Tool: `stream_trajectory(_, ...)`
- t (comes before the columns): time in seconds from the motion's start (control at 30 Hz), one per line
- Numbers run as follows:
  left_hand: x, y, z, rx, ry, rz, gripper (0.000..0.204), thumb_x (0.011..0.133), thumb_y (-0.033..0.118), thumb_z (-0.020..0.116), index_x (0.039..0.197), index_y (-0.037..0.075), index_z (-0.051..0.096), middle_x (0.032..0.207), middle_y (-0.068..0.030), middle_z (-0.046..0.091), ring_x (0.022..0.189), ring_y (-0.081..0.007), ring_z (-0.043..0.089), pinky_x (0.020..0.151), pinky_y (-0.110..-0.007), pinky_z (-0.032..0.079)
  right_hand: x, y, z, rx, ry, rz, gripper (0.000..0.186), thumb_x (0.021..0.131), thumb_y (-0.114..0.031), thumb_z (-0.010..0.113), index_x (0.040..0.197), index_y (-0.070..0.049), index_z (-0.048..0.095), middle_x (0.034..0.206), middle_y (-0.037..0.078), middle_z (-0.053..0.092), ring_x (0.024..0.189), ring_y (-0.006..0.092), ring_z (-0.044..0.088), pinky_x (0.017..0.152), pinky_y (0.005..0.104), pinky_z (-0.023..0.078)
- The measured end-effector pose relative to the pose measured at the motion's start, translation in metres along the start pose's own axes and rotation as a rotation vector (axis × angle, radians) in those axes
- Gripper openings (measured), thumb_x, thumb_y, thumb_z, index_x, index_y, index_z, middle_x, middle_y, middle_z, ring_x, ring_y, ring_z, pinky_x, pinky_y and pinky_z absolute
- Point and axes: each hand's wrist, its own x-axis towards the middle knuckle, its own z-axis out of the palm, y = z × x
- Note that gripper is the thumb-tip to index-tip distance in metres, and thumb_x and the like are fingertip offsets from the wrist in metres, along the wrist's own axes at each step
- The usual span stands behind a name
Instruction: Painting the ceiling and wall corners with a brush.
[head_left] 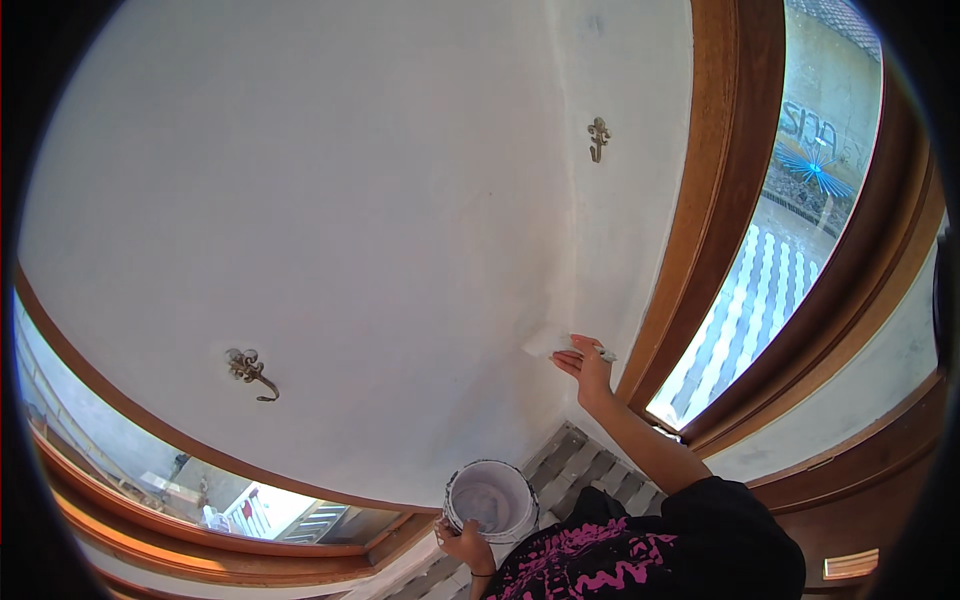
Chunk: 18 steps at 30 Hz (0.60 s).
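My right hand [589, 370] reaches up to the white wall [350, 230] near an inner corner. Its fingers are closed on a paintbrush [546, 344], whose pale bristles lie at the wall; a bit of the handle sticks out on the right side of the hand. At the bottom, my left hand [465, 546] grips the rim and side of a round white bucket [510, 484]. Pale paint lies in the bottom of the bucket. Smudgy, darker patches show on the wall along the corner.
A metal hook [248, 370] is fixed low on the left wall, another hook [598, 140] higher on the right. A brown wooden window frame [700, 200] stands at the right, a second wooden frame [200, 465] at lower left. Patterned grey tiles [590, 462] lie below.
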Motion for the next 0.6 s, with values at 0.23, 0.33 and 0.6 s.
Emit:
stream_trajectory(0.23, -0.001, 0.016, 0.002, -0.017, -0.031, 0.012, 0.03, 0.058, 0.004, 0.063, 0.08, -0.002, 0.045, 0.082, -0.0081, 0.044, 0.078, -0.0245, 0.046, 0.076, -0.034, 0.041, -0.006, -0.073, 0.083, -0.103, -0.086, -0.108, 0.027, 0.088, -0.012, 0.059, 0.108, 0.004, 0.054, 0.087, 0.016, 0.06, 0.076, 0.0252, 0.066, 0.07, 0.0358, 0.06)
stream_trajectory(0.33, 0.002, 0.003, 0.001, -0.083, -0.017, 0.054, 0.03, 0.058, 0.004, 0.063, 0.081, -0.002, 0.044, 0.082, -0.0085, 0.043, 0.078, -0.0249, 0.045, 0.076, -0.034, 0.041, -0.02, -0.121, 0.12, -0.038, -0.135, -0.055, 0.032, 0.087, -0.013, 0.06, 0.11, 0.006, 0.052, 0.088, 0.017, 0.059, 0.08, 0.027, 0.065, 0.076, 0.0359, 0.059)
stream_trajectory(0.6, -0.009, 0.006, 0.0, -0.026, -0.008, 0.014, 0.028, 0.058, 0.003, 0.062, 0.081, -0.001, 0.047, 0.081, -0.0064, 0.046, 0.077, -0.0216, 0.048, 0.074, -0.032, 0.041, -0.038, -0.166, 0.144, 0.172, -0.379, -0.24, 0.024, 0.092, -0.013, 0.056, 0.108, 0.002, 0.05, 0.094, 0.019, 0.06, 0.09, 0.0317, 0.066, 0.086, 0.0384, 0.057)
